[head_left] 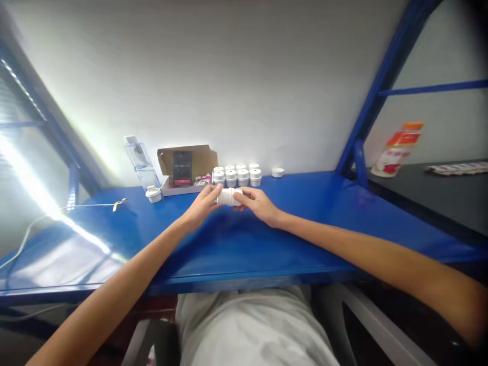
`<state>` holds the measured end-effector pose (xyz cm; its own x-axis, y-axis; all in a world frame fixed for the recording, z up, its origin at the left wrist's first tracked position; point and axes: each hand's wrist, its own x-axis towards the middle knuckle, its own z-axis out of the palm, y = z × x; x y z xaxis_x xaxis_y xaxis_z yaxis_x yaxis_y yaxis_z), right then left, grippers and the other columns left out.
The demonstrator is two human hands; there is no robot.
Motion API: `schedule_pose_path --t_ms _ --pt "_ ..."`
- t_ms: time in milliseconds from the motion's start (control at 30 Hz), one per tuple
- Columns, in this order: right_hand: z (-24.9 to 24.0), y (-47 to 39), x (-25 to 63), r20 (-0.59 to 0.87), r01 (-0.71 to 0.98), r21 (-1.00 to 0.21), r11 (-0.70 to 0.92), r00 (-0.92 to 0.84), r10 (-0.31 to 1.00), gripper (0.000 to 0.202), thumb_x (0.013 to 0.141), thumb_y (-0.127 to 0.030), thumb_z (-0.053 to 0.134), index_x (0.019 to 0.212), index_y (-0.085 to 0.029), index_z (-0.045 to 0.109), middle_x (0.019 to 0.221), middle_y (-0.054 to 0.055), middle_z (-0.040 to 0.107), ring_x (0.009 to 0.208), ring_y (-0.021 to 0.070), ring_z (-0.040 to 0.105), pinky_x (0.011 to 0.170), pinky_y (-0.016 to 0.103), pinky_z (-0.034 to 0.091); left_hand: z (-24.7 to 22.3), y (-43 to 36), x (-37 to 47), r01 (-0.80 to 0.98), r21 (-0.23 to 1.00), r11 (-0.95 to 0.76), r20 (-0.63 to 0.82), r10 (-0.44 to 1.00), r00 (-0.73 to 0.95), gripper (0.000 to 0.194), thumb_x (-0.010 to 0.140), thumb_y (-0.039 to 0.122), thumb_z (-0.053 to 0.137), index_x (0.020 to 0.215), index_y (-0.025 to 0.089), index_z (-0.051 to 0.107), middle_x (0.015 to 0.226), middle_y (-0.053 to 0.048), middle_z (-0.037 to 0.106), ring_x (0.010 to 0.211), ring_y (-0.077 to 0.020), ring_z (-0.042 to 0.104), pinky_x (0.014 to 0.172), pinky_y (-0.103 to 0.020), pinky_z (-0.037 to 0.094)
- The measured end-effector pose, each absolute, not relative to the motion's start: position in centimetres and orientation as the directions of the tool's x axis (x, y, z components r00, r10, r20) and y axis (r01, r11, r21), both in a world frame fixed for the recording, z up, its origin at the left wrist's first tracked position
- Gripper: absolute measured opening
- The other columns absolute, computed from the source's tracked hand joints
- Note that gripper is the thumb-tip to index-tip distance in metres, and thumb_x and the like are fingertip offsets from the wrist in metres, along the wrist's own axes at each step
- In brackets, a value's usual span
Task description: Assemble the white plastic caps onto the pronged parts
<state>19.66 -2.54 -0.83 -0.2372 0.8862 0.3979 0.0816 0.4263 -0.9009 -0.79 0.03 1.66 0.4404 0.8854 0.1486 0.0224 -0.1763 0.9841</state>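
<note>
1. Table (229, 254): the cylinder (225, 196) is above it, nearer than the white pots (231, 179).
2. Left hand (203, 202) and right hand (262, 204): fingers closed on its left and right ends; best kept steady, in line.
3. The cylinder: long axis left-right, nearly level; which end is top, I cannot tell.

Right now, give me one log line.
left hand: holds white cylindrical container, left end; right hand: its right end; pose: sideways; surface: blue tabletop; behind: white round jars
</note>
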Motion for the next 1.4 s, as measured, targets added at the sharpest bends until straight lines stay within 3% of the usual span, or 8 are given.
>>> schedule_pose_path --t_ms 100,300,467,633,833,967,1167,1400 --pt "-0.9 -2.4 19.7 0.410 0.095 -0.894 0.438 -0.220 0.885 0.050 0.083 -0.067 0.071 0.100 -0.020 0.069 0.088 0.003 0.073 0.081 0.0210 0.069 0.073 0.033 0.056 1.8 0.2 -1.1 0.115 0.981 -0.156 0.083 0.874 0.480 0.057 0.088 0.071 0.058 0.099 0.015 0.063 0.087 -0.009 0.067 0.084 -0.0231 0.068 0.077 -0.037 0.053" --pt "-0.9 -2.2 20.0 0.391 0.105 -0.905 0.412 -0.175 0.903 0.049 0.087 -0.068 0.064 0.090 -0.019 0.068 0.080 0.002 0.070 0.073 0.0195 0.067 0.066 0.031 0.054 2.5 0.0 -1.6 0.089 0.872 -0.481 0.381 0.783 0.491 0.074 0.067 0.041 0.091 0.131 0.030 0.055 0.148 -0.009 0.054 0.139 -0.0289 0.050 0.101 -0.036 0.047" --pt "-1.0 -2.3 19.8 0.397 0.073 -0.906 0.417 -0.193 0.897 0.047 0.082 -0.066 0.071 0.092 -0.020 0.069 0.084 0.003 0.071 0.074 0.0198 0.066 0.069 0.032 0.054 1.9 0.4 -1.5 0.191 0.901 -0.389 0.238 0.813 0.531 0.049 0.087 0.061 0.067 0.109 0.017 0.061 0.096 -0.008 0.071 0.096 -0.0244 0.068 0.079 -0.033 0.051" --pt "-1.4 -0.8 20.9 0.365 0.190 -0.906 0.378 -0.100 0.925 0.050 0.086 -0.069 0.063 0.086 -0.019 0.066 0.071 0.002 0.067 0.064 0.0185 0.062 0.059 0.030 0.049 2.0 0.7 -1.8 0.187 0.799 -0.572 0.411 0.746 0.525 0.056 0.072 0.045 0.087 0.117 0.021 0.061 0.131 -0.010 0.063 0.123 -0.0279 0.060 0.087 -0.031 0.049" --pt "-1.2 2.5 25.5 0.516 0.556 -0.759 0.338 0.198 0.833 0.039 0.072 -0.058 0.075 0.080 -0.021 0.064 0.068 -0.002 0.062 0.066 0.0176 0.056 0.062 0.028 0.043 2.9 3.0 -3.7 0.459 0.712 -0.531 0.434 0.847 0.307 0.041 0.085 0.057 0.068 0.096 0.017 0.069 0.101 -0.008 0.074 0.098 -0.0239 0.067 0.091 -0.035 0.050" --pt "-2.0 5.0 29.5 0.521 0.726 -0.660 0.195 0.256 0.814 0.032 0.066 -0.045 0.079 0.082 -0.021 0.065 0.076 0.000 0.066 0.075 0.0199 0.060 0.069 0.030 0.043 3.7 5.4 -7.0 0.696 0.575 -0.431 0.519 0.849 0.097 0.034 0.083 0.051 0.066 0.090 0.018 0.072 0.092 -0.007 0.075 0.091 -0.0240 0.067 0.085 -0.034 0.051" --pt "-3.8 7.3 32.4 0.464 0.618 -0.779 0.104 0.457 0.759 0.044 0.062 -0.046 0.084 0.086 -0.022 0.056 0.084 0.000 0.065 0.075 0.0185 0.060 0.071 0.029 0.046 5.1 7.9 -12.4 0.898 0.426 -0.111 0.536 0.831 -0.152 0.037 0.080 0.045 0.062 0.100 0.016 0.070 0.108 -0.014 0.074 0.105 -0.0312 0.067 0.092 -0.040 0.051" --pt "-4.2 7.6 32.7 0.544 0.764 -0.604 0.224 0.191 0.817 0.016 0.080 -0.028 0.065 0.088 -0.017 0.072 0.090 0.006 0.074 0.084 0.0220 0.067 0.084 0.033 0.051 4.8 8.3 -14.8 0.937 0.311 0.158 0.316 0.913 -0.258 0.058 0.076 0.055 0.067 0.119 0.015 0.063 0.134 -0.024 0.061 0.119 -0.0436 0.063 0.096 -0.052 0.050"
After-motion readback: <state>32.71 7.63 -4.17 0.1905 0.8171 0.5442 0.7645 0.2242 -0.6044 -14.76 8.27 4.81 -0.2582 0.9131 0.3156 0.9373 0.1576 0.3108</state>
